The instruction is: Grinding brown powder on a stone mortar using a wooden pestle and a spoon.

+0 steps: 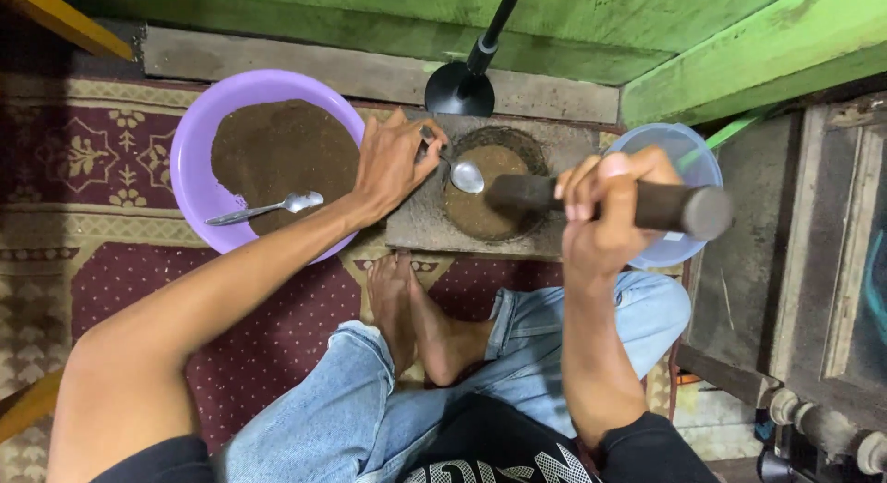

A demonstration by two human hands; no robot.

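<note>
My left hand holds a metal spoon whose bowl hangs over the brown powder in a stone mortar. My right hand grips a dark wooden pestle, tilted with its lower end over the mortar's right side. To the left, a purple basin holds a heap of brown powder, and a second spoon lies on it. Behind my right hand sits a clear plastic bowl.
I sit cross-legged in blue jeans, bare feet on a dark red patterned carpet. A black stand base is behind the mortar. A green wooden wall runs along the back. Dark metal equipment stands at the right.
</note>
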